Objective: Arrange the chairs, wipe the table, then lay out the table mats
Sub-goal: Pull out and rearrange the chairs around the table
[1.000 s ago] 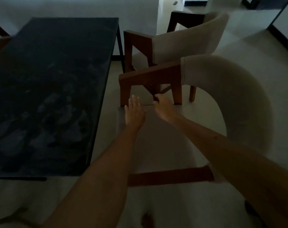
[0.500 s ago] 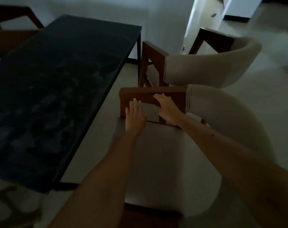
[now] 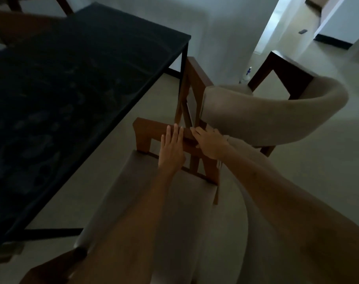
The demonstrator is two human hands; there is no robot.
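Both hands have moved up from the seat onto the near chair (image 3: 145, 128) armrest. Left hand (image 3: 171, 149) lies flat, fingers straight; right hand (image 3: 210, 143) rests on the rail, grip uncertain. The chair stands at 3 o'clock of the dark surface (image 3: 76, 83), touching the far chair (image 3: 273, 111). Chair arranging is under way.

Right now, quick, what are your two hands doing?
Left hand: open, straight fingers resting flat on the brown wooden armrest of the near beige cushioned chair.
Right hand: on the same armrest; grip cannot be told.
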